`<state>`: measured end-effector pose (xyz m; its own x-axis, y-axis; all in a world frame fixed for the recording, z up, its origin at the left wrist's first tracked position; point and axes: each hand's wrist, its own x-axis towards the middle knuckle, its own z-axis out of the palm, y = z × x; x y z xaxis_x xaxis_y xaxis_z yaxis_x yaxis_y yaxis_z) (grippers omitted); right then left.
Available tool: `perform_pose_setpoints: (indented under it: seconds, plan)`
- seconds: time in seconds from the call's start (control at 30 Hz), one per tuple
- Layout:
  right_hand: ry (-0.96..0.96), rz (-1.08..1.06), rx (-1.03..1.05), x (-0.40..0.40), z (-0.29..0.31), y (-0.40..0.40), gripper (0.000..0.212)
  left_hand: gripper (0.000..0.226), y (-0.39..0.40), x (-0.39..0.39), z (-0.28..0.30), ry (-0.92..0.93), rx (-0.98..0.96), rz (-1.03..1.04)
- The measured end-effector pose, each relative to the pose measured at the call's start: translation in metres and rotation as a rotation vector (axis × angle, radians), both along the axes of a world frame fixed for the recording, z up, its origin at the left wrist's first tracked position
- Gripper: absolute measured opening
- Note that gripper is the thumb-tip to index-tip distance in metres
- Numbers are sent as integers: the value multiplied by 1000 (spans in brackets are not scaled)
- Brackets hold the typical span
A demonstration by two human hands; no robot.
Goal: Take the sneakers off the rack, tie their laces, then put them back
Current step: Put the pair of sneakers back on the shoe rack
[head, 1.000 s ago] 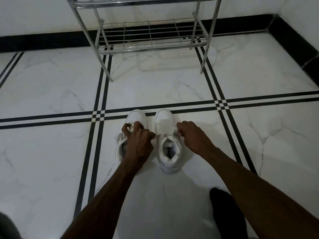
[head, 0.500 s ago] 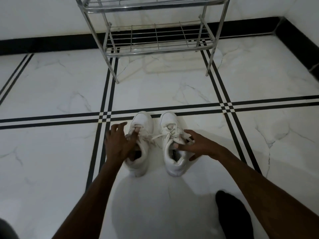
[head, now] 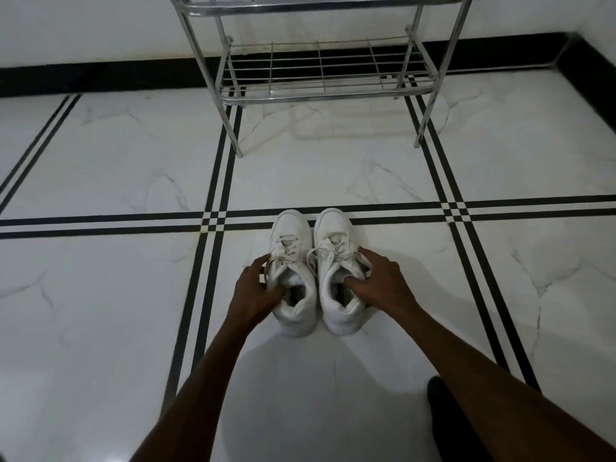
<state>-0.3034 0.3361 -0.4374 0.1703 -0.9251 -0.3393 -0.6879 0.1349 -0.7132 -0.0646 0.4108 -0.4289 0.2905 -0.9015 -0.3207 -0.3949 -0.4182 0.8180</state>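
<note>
White marble floor carries two sneakers side by side. Left hand grips one collar, right hand the other.

White marble floor with black stripes meets a black skirting.

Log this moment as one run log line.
phase: regrasp | left hand: gripping left sneaker collar | right hand: gripping right sneaker collar | sneakers: on floor | rack: lower shelf empty
</note>
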Motion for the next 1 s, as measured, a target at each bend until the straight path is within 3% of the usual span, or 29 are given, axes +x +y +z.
perform_pose_setpoints:
  seconds: [0.17, 0.4, 0.57, 0.87, 1.0]
  plan:
    - [11, -42, 1, 0, 0, -8, 71, 47, -9, -22, -3, -43, -89, 163]
    - [-28, -77, -28, -13, 36, -39, 79, 49, -40, -36, 30, -40, -125, 230]
    - [-52, -93, -1, -24, 124, -62, 81, 51, -65, -47, 109, -17, -114, 245]
    - [-80, -65, 9, -41, 321, -128, 71, 57, -133, -63, 310, -15, -99, 216]
    - [-76, -59, -12, -37, 377, -169, 70, 57, -173, -57, 363, 23, -130, 213]
